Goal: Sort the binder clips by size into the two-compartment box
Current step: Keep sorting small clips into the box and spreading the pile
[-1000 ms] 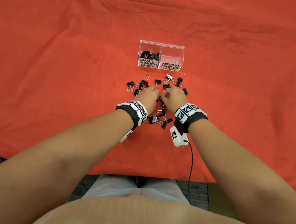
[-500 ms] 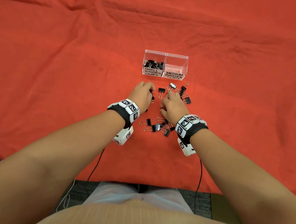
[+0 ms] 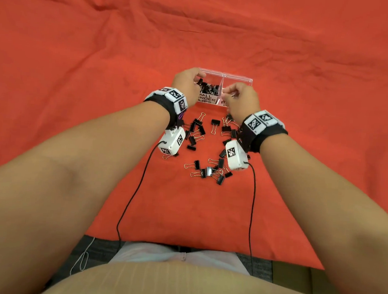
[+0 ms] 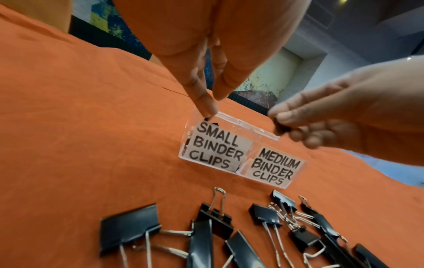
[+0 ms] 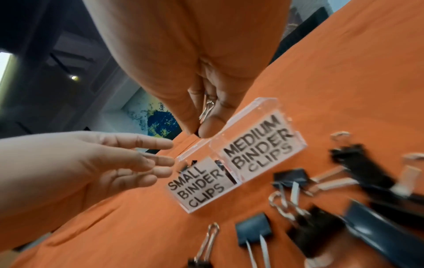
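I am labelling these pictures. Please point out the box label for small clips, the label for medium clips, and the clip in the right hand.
small clips label (image 4: 216, 147), left wrist view, middle of paper.
medium clips label (image 4: 274, 169), left wrist view, middle of paper.
clip (image 4: 281, 127), left wrist view, black body between right fingertips.

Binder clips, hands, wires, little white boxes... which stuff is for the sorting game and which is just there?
For the sorting:
- clear box with two labelled halves
- loose clips on the cloth
- clips already in the small half
- left hand, over the small half
- right hand, pinching a clip

Just there:
- red cloth
- wrist bands
- white cameras
- black wires
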